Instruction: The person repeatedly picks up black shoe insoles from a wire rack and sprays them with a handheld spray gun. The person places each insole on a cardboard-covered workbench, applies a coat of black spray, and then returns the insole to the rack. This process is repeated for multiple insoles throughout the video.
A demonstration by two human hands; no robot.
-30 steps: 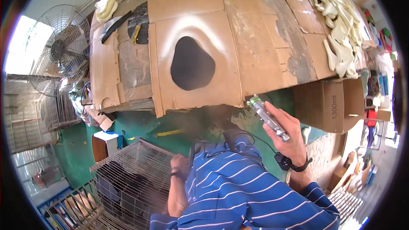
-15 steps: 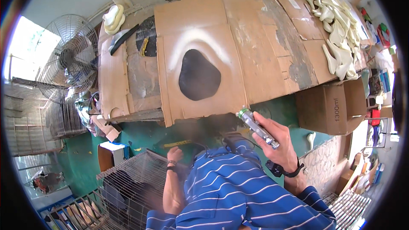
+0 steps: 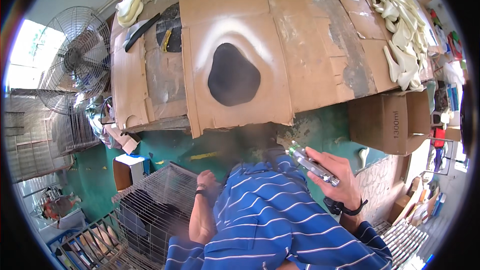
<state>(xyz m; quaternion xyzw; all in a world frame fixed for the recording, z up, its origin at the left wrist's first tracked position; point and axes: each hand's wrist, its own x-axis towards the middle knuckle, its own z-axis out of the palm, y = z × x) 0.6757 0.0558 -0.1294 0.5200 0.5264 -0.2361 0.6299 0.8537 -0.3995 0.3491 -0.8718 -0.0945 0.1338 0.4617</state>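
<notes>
My right hand [image 3: 339,175] is closed around a slim silver spray can [image 3: 311,162] with a green tip, held at an angle in front of my blue striped shirt [image 3: 280,225]. The can is just below the near edge of a cardboard-covered table [image 3: 310,60]. On the cardboard is a black sprayed patch [image 3: 233,75] with a pale halo around it. My left hand [image 3: 206,182] hangs at my side next to a wire cage [image 3: 150,210]. It wears a dark wristband, looks curled and is blurred.
Many white moulded pieces [image 3: 402,35] lie along the table's right side. A brown cardboard box [image 3: 387,122] stands under the right end. A large metal fan [image 3: 75,60] stands to the left. The floor is green, with a small open box [image 3: 127,170].
My right hand has brought the can down and nearer to my chest, away from the table edge. My view has tilted, so the table sits higher in the picture.
</notes>
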